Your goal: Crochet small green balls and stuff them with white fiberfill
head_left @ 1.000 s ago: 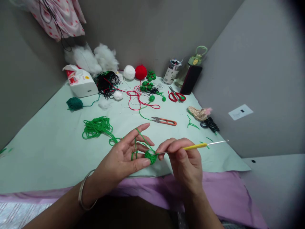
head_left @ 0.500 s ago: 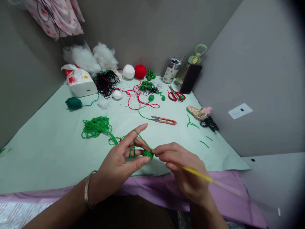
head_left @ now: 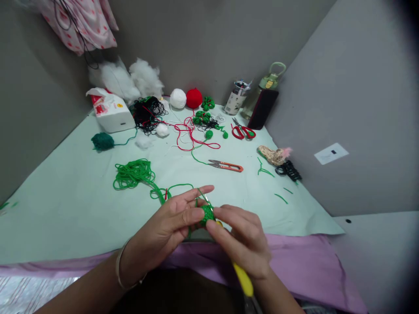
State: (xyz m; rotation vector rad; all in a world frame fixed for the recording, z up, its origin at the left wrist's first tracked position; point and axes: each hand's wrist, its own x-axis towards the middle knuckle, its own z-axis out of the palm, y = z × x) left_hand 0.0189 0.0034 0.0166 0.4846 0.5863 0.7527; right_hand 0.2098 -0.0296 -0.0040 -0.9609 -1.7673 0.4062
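Note:
A small green crocheted piece (head_left: pixel 207 214) is pinched between the thumb and fingers of my left hand (head_left: pixel 173 218). Green yarn loops over the raised index finger of that hand. My right hand (head_left: pixel 244 237) grips a yellow-handled crochet hook (head_left: pixel 242 279), whose metal tip stands at the piece, by the strand. Its fingertips touch the piece's right side. From the left hand, yarn runs back to a loose green heap (head_left: pixel 134 173) on the pale green cloth (head_left: pixel 81 200).
Orange snips (head_left: pixel 226 165) lie beyond my hands. Farther back are red-handled scissors (head_left: pixel 242 130), a phone (head_left: pixel 263 109), a bottle (head_left: pixel 252 102), a pen cup (head_left: pixel 236 99), red yarn (head_left: pixel 194 98) and a tissue pack (head_left: pixel 113 114). Grey walls stand behind and at both sides.
My left thumb has closed over the green piece, and its index finger has lowered. My right hand has turned, swinging the hook's yellow handle downward toward me.

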